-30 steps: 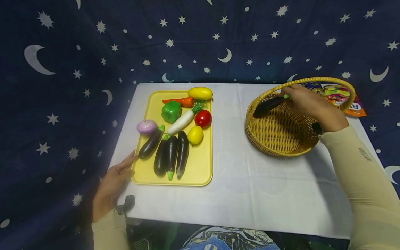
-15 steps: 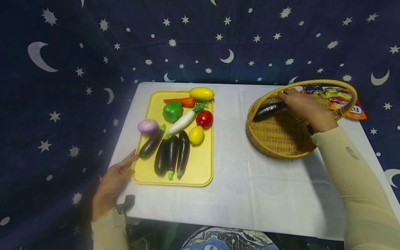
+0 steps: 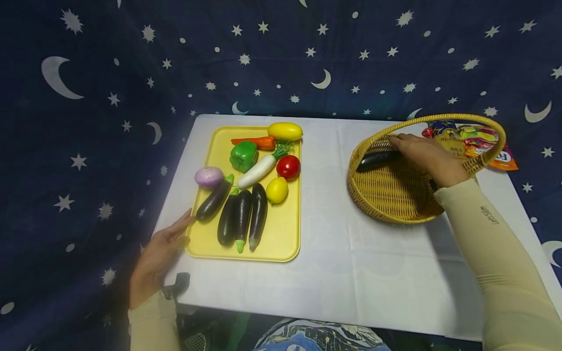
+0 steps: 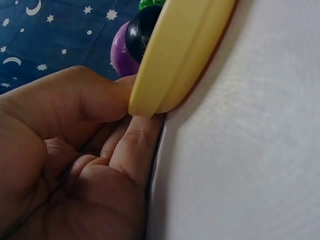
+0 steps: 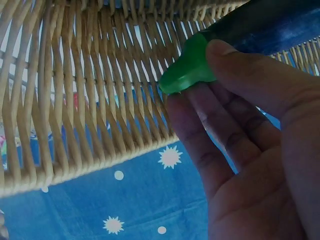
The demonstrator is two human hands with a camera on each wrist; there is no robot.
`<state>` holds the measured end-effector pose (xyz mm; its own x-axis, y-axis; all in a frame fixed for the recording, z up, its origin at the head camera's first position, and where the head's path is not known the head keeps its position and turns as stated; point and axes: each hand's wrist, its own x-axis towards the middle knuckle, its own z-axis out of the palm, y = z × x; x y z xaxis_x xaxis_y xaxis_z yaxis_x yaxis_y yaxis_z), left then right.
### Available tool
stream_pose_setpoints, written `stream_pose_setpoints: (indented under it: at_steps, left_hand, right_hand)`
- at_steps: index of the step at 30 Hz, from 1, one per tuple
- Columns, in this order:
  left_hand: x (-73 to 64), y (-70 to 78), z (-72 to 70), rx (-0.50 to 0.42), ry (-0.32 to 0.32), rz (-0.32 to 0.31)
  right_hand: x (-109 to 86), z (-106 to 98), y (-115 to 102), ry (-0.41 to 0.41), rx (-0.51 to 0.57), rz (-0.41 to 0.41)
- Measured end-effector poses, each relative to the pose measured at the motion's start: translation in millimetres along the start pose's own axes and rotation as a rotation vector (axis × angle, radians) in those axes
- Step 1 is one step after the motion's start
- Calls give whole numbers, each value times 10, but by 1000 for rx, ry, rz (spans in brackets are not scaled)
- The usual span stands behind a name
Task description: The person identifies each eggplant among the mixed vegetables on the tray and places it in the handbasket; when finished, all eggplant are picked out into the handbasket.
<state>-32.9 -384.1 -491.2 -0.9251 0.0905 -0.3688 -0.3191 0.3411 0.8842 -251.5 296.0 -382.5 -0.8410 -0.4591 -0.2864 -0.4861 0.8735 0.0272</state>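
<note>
My right hand (image 3: 428, 156) reaches under the handle of the wicker basket (image 3: 362, 202) and pinches an eggplant (image 3: 378, 160) inside it. The right wrist view shows the thumb and fingers on its green stem end (image 5: 192, 67). The dark body lies along the basket's far left wall. At the yellow tray (image 3: 281, 234), my left hand (image 3: 160, 253) grips the left rim between thumb and fingers. Nearest to it on the tray is a dark eggplant (image 3: 215, 197), beside a purple onion (image 3: 209, 176). Three more eggplants (image 3: 243, 214) lie side by side.
The tray also bears a green pepper (image 3: 243, 156), carrot (image 3: 259, 143), white radish (image 3: 259, 170), tomato (image 3: 288, 167), lemon (image 3: 277, 190) and a long yellow fruit (image 3: 285, 131). Snack packets (image 3: 483, 141) lie behind the basket. White cloth (image 3: 325, 234) stretches between tray and basket.
My right hand has moved slightly left and down in the basket, and the eggplant has turned flatter, its green end now covered in the head view. My left hand stays at the tray.
</note>
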Motion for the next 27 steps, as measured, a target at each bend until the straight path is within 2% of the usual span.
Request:
stream_pose_setpoints:
  at_steps: [4,8,12,19,27]
  left_hand:
    - [-6,7,3,-12,-3,-20]
    - [-18,18,16,-46,0,-86]
    - [-24,34,25,-54,8,-110]
    - [-13,38,17,-14,-2,-2]
    - [-17,78,29,-20,29,-104]
  right_hand:
    - [24,60,16,-29,18,20]
    - [35,106,20,-12,27,8]
    - [31,113,0,-6,16,15]
    - [67,129,-22,26,-67,-11]
    - [101,180,-30,69,-119,-23]
